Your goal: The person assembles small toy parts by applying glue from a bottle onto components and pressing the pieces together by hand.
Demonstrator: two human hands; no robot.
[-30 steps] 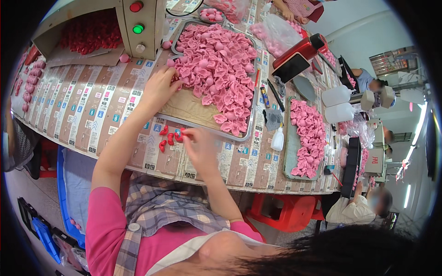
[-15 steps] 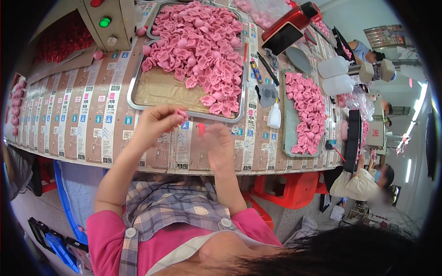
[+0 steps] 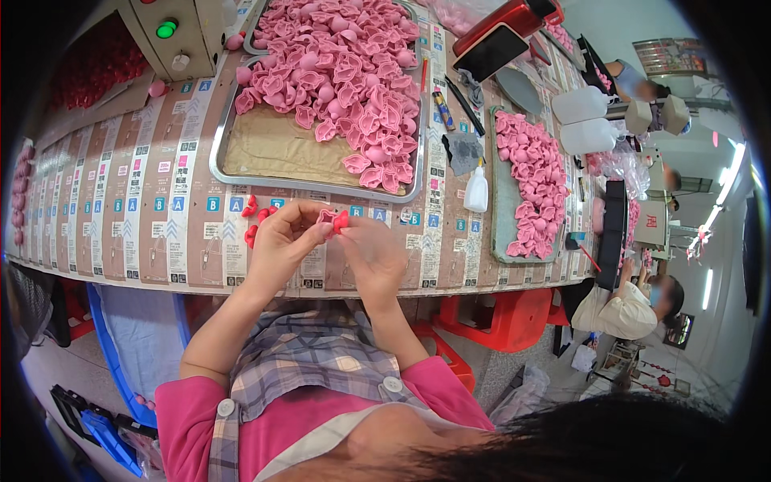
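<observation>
Pink piece (image 3: 325, 218) with red piece (image 3: 341, 220) pinched between both hands above table edge (image 3: 185, 241). Left hand (image 3: 283, 241) fingers curled, gripping pink piece; right hand (image 3: 371, 255) pinching red piece. Loose red bits (image 3: 255, 218) just left. Tray (image 3: 241, 173) of pink pieces beyond.

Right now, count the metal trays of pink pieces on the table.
2. A large tray sits ahead of the hands, heaped with pink pieces at its far end. A narrower tray lies to the right, beside a small white bottle. Others may lie outside the view.
</observation>
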